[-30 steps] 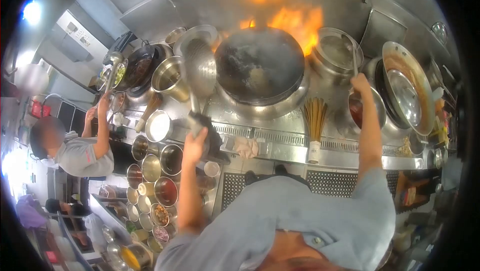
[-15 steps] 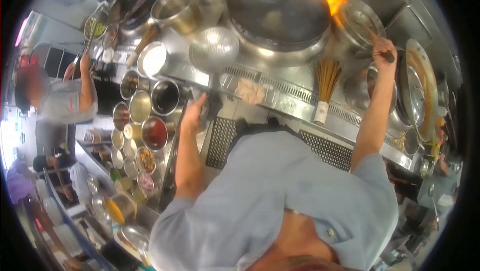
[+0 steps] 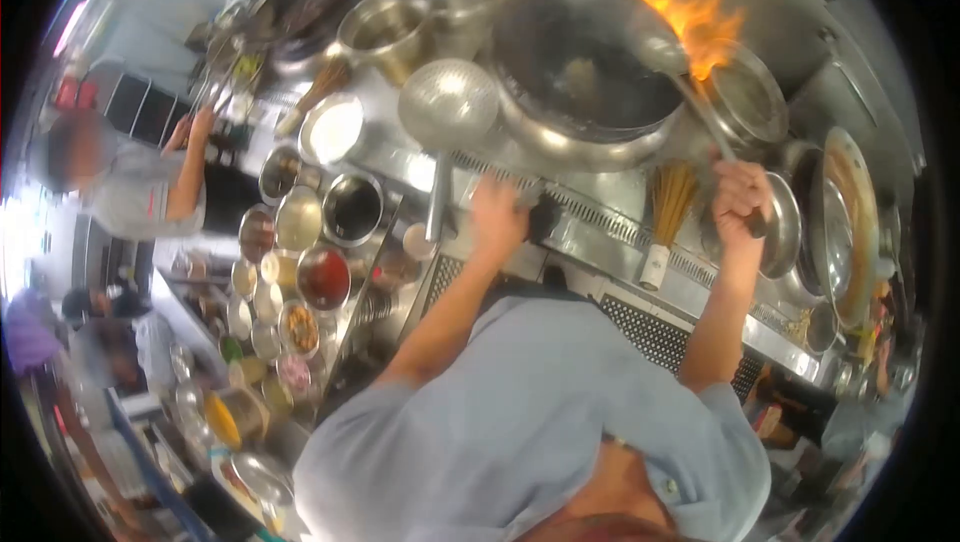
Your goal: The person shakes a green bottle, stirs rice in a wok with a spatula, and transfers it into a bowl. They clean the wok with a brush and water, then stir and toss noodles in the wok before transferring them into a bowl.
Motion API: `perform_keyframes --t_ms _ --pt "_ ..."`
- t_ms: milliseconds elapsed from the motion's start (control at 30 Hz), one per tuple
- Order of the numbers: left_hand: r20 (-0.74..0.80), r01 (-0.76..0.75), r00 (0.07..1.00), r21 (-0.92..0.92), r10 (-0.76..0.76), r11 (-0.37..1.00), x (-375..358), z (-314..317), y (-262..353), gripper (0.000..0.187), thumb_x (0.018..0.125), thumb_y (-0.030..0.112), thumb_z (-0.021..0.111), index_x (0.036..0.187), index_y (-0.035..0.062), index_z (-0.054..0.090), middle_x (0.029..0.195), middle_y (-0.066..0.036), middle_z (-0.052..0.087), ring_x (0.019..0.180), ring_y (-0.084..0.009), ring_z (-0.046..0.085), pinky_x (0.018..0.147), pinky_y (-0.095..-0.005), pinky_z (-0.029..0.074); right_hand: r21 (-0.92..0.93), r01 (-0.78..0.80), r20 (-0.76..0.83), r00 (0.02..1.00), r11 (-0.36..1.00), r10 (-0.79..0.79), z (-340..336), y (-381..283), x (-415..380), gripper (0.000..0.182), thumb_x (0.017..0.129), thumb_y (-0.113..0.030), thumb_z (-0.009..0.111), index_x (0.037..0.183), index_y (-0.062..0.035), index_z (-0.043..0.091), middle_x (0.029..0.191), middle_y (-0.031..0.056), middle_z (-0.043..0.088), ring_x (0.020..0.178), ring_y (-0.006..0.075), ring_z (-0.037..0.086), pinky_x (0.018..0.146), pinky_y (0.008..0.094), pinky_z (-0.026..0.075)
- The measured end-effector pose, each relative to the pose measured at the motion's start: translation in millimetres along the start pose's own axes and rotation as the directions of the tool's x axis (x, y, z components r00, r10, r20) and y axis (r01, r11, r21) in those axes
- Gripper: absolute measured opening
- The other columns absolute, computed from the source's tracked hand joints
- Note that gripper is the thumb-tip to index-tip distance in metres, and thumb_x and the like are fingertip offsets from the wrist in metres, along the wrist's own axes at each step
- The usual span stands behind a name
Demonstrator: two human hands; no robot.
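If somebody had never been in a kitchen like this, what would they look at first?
Probably the bright orange flames at the far right edge of the big dark wok. Next might be the long ladle in the person's right hand, its bowl over the wok's right side. Then maybe the pot of red sauce, among many containers on the left.

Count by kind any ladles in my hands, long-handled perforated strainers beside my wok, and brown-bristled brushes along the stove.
Ladle, in your right hand: 1
Long-handled perforated strainer: 1
Brown-bristled brushes: 2
Total: 4
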State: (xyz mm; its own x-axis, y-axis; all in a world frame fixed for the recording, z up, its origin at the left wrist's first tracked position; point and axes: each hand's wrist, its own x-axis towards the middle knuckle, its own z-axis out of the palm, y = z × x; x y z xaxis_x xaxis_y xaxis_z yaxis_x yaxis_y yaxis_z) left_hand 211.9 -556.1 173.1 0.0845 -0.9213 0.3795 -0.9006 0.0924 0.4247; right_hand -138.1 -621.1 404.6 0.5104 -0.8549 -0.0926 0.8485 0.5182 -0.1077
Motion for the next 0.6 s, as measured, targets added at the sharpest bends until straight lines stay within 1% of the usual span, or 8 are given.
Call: perform_keyframes --t_ms 100,133,200,267,367,400,533,600 --pt "-0.197 0.322 0.933 0.095 -0.300 0.942 -14 -50 -41 0.054 0.071 0.015 0.071 0.122 0.0070 0.056 0.129 -0.030 0.045 0.116 -0.0466 0.046 0.099 -0.0496 0.039 -0.024 -0.036 -0.087 0.996 0.999 0.033 -2 18 1 0.036 0.091 -0.008 0.044 0.119 0.0153 0.038 0.072 0.0000 0.045 0.048 0.0059 0.043 0.039 0.0220 0.036" --pt "0.019 0.491 0.870 0.036 -0.492 0.870 -21 -56 -56 0.053 0.072 0.014 0.070 0.122 0.0075 0.056 0.128 -0.028 0.047 0.116 -0.0444 0.047 0.099 -0.0459 0.040 -0.044 -0.046 -0.113 0.993 0.998 0.041 -3 23 2 0.035 0.091 -0.008 0.044 0.117 0.0144 0.041 0.071 -0.0008 0.045 0.048 0.0054 0.043 0.039 0.0217 0.036" --pt "0.137 0.413 0.911 -0.248 -0.390 0.877 -39 -41 -110 0.051 0.073 0.014 0.069 0.121 0.0045 0.055 0.127 -0.025 0.050 0.116 -0.0416 0.049 0.100 -0.0441 0.040 -0.068 -0.092 -0.125 0.989 0.993 0.083 -11 24 7 0.031 0.090 -0.009 0.044 0.114 0.0123 0.045 0.071 -0.0019 0.045 0.048 0.0047 0.043 0.039 0.0219 0.037" --pt "-0.016 0.339 0.934 -0.285 -0.358 0.897 -30 -55 -99 0.043 0.074 0.009 0.067 0.115 0.0020 0.056 0.126 -0.021 0.053 0.117 -0.0354 0.051 0.101 -0.0411 0.039 -0.097 -0.092 -0.160 0.984 0.991 0.075 -12 29 9 0.028 0.089 -0.008 0.045 0.110 0.0101 0.048 0.067 -0.0028 0.045 0.046 0.0046 0.043 0.038 0.0207 0.037" --pt "-0.189 0.249 0.859 -0.657 -0.475 0.712 20 -98 -56 0.021 0.078 0.001 0.065 0.097 0.0028 0.057 0.120 -0.015 0.059 0.117 -0.0243 0.052 0.100 -0.0346 0.038 -0.191 -0.076 -0.183 0.982 0.979 0.040 -12 33 17 0.025 0.088 -0.008 0.047 0.107 0.0081 0.050 0.064 -0.0039 0.046 0.043 0.0044 0.042 0.037 0.0194 0.038" --pt "-0.329 0.228 0.848 -0.480 -0.415 0.847 44 -102 -62 0.019 0.080 0.006 0.066 0.096 0.0046 0.056 0.106 -0.013 0.063 0.096 -0.0208 0.061 0.086 -0.0322 0.047 -0.140 -0.094 -0.159 0.985 0.986 0.071 -16 31 21 0.022 0.088 -0.008 0.047 0.105 0.0065 0.050 0.064 -0.0040 0.046 0.043 0.0042 0.042 0.036 0.0198 0.037" --pt "-0.305 0.314 0.784 -0.556 -0.541 0.769 145 -172 -35 0.020 0.080 0.014 0.069 0.095 0.0071 0.057 0.087 -0.009 0.061 0.057 -0.0136 0.056 0.051 -0.0302 0.047 -0.150 -0.089 -0.197 0.979 0.985 0.058 3 26 24 0.021 0.087 -0.008 0.048 0.104 0.0038 0.051 0.063 -0.0041 0.044 0.043 0.0047 0.041 0.037 0.0192 0.035" --pt "-0.342 0.255 0.802 -0.545 -0.489 0.799 186 -217 -27 0.022 0.080 0.019 0.069 0.094 0.0057 0.058 0.083 -0.010 0.061 0.061 -0.0147 0.057 0.057 -0.0316 0.047 -0.169 -0.062 -0.206 0.978 0.984 0.027 15 21 20 0.020 0.086 -0.008 0.050 0.104 0.0025 0.052 0.063 -0.0042 0.044 0.043 0.0049 0.041 0.037 0.0191 0.033"
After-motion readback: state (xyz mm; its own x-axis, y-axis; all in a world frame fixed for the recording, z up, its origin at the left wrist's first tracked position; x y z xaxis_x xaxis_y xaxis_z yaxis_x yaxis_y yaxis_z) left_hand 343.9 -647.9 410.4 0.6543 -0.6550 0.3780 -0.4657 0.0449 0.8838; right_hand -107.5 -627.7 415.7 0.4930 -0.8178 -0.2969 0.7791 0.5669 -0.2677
